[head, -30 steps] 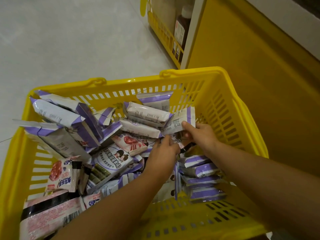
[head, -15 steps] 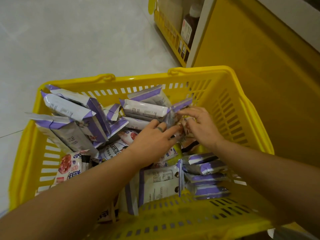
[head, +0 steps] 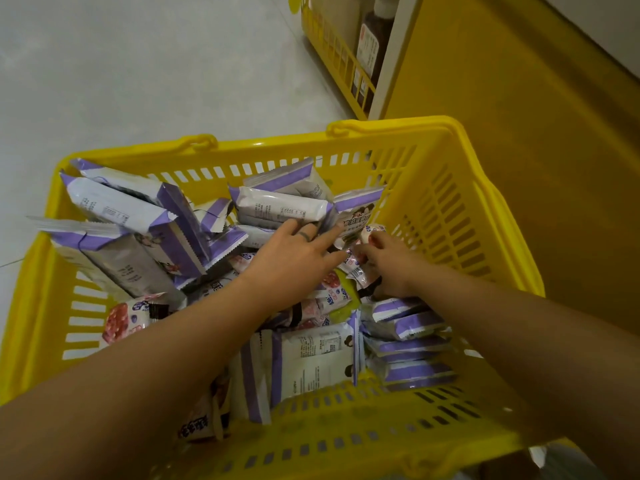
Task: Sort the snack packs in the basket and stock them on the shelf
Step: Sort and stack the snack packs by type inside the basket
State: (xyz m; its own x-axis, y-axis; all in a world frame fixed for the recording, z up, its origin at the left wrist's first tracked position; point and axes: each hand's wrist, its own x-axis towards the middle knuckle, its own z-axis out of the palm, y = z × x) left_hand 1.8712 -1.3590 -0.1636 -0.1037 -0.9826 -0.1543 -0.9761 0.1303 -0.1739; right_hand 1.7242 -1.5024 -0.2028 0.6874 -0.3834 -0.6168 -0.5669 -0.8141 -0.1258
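Fingers [head: 313,233] of the left hand [head: 291,261] spread over snack packs [head: 277,209] in the basket [head: 450,216]; right hand [head: 393,268] pinches a half-hidden pack [head: 356,270].

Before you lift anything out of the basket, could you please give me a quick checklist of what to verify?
1. Right hand pinches small pink pack: ok.
2. Left hand free: ok, flat on loose purple packs.
3. Purple stack at the right tidy: ok.
4. Basket sorted: not ok, pink and purple mixed.
5. Shelf space free: cannot tell, only a bottle shows.
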